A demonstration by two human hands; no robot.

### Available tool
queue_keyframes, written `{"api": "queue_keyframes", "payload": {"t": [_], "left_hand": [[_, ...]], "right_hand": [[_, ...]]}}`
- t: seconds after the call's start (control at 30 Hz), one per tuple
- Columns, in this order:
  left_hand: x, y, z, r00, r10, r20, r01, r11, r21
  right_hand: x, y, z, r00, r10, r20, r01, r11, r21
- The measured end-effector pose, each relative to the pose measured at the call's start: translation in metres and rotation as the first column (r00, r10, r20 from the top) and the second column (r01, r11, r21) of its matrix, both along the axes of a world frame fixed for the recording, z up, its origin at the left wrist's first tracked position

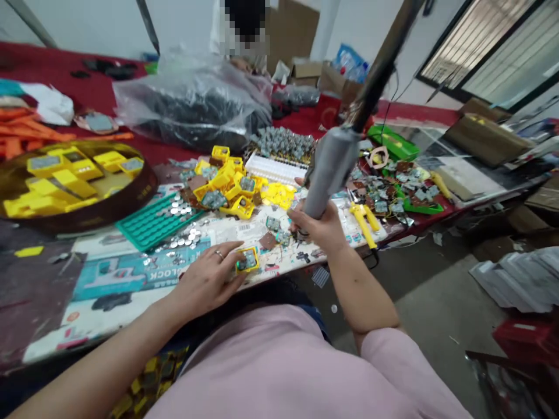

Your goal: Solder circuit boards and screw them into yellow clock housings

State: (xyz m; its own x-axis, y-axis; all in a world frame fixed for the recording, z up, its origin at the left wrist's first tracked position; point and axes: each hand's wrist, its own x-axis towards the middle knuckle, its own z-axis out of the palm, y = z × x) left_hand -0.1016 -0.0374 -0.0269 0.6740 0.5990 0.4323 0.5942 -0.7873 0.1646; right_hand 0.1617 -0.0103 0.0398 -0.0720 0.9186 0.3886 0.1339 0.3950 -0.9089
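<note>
A: So what was each hand doing?
B: Left hand (213, 273) had fingers loosely spread, tips on the yellow case (252, 265) at the table's near edge; couldn't tell if they pinched it. Right hand (321, 227) gripped a grey cylindrical tool (332, 169), 2 o'clock from the case. Teal tray (151, 226) sat at 10.
A: Step?
B: Looked like steadying the case, tool at the ready. Lowering it would've called for clear fingertips, imo.
</note>
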Motion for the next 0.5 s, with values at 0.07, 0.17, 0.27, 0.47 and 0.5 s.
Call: {"api": "queue_keyframes", "payload": {"t": [0.07,0.17,0.27,0.47,0.5], "left_hand": [[-0.002,0.002,0.000,1.000,-0.008,0.007,0.008,1.000,-0.009],[-0.001,0.013,0.010,0.995,0.005,0.098,-0.003,1.000,-0.019],[0.016,0.024,0.046,0.966,0.018,0.258,-0.017,1.000,-0.005],[0.068,0.052,0.126,0.950,0.054,0.309,-0.052,0.999,-0.015],[0.070,0.058,0.126,0.948,0.126,0.293,-0.123,0.992,-0.029]], "right_hand": [[-0.010,0.006,-0.001,0.981,-0.193,-0.020,0.192,0.981,-0.025],[-0.018,0.008,-0.007,0.964,-0.266,-0.022,0.266,0.964,0.002],[-0.023,0.003,-0.012,0.962,-0.271,0.030,0.272,0.962,-0.003],[-0.040,-0.003,-0.014,0.983,-0.163,0.089,0.147,0.976,0.162],[-0.041,-0.001,-0.015,0.986,-0.151,0.070,0.136,0.973,0.184]]}}
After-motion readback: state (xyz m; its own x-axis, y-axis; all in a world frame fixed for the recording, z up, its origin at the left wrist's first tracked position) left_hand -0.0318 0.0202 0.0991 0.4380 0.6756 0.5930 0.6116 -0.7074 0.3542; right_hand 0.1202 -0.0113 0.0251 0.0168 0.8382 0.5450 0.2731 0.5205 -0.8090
